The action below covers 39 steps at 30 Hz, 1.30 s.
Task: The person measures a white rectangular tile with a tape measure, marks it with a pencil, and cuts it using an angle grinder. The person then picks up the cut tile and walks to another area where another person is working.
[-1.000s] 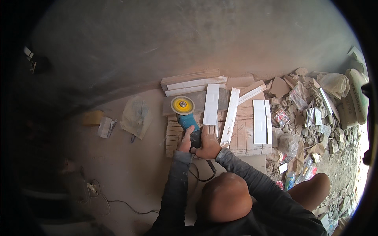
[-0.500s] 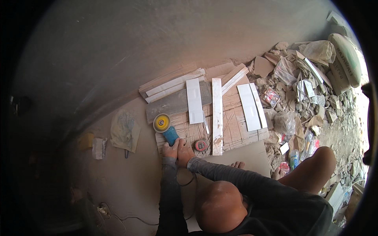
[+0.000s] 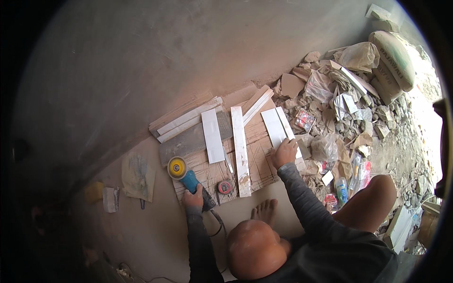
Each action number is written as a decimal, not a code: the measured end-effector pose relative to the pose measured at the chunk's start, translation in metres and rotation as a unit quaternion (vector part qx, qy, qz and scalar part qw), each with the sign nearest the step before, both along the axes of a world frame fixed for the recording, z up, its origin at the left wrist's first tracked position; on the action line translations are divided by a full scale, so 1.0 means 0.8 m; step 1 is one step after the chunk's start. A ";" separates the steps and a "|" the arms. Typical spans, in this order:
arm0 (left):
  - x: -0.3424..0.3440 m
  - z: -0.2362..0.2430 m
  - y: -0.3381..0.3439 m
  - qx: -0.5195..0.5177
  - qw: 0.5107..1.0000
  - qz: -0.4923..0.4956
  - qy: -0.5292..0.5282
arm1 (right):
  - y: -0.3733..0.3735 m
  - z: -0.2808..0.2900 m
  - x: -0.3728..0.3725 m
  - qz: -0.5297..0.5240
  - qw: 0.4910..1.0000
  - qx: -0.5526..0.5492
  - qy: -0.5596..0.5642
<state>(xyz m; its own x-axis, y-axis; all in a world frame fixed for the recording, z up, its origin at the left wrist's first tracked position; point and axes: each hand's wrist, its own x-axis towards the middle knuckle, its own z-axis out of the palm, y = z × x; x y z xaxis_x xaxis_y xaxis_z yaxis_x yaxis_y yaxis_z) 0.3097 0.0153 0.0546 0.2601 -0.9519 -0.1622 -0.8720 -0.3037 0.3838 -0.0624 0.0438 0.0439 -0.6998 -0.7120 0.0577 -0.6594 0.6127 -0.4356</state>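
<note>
My left hand [image 3: 192,197] is wrapped round the body of a blue angle grinder [image 3: 190,181]. The grinder's yellow-centred disc [image 3: 177,167] faces up over the left edge of a scored board [image 3: 257,165]. On the right, my right hand [image 3: 285,153] grips the near end of a white tile piece [image 3: 273,126], its fingers bent over it. A narrow white strip [image 3: 285,120] lies alongside. Between my hands are another white tile piece [image 3: 213,137], a long chipped white strip [image 3: 240,155] and a red and black tape measure [image 3: 224,187].
Stacked tile strips [image 3: 188,120] lie by the wall [image 3: 141,61]. Rubble [image 3: 351,122], plastic and wrappers spread to the right, below full sacks [image 3: 391,61]. A dusty plastic bag [image 3: 138,177] and a yellow block [image 3: 94,192] sit at left. The grinder's cord [image 3: 219,219] trails near my knee.
My right hand has left the grinder and moved right onto the white tile piece. My left hand still holds the grinder. The view has shifted, and my foot shows more fully.
</note>
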 end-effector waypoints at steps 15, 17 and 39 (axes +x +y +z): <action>-0.099 0.042 0.130 -0.161 0.983 -0.081 0.037 | 0.004 -0.013 -0.027 0.010 0.997 0.038 -0.069; -0.130 0.053 0.116 -0.099 0.972 -0.143 0.159 | 0.001 -0.013 -0.038 0.031 0.991 0.028 -0.127; -0.378 0.121 -0.059 0.195 0.704 0.037 0.682 | -0.006 0.081 -0.104 -0.023 0.460 -0.316 -0.829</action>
<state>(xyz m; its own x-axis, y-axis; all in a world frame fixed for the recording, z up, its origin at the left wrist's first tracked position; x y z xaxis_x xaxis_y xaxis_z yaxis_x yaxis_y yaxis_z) 0.0077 -0.0323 0.1511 -0.3437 -0.7582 -0.5541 0.2500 -0.6426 0.7243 -0.1454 0.0392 0.1088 -0.1691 -0.9017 -0.3979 0.9087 0.0137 -0.4172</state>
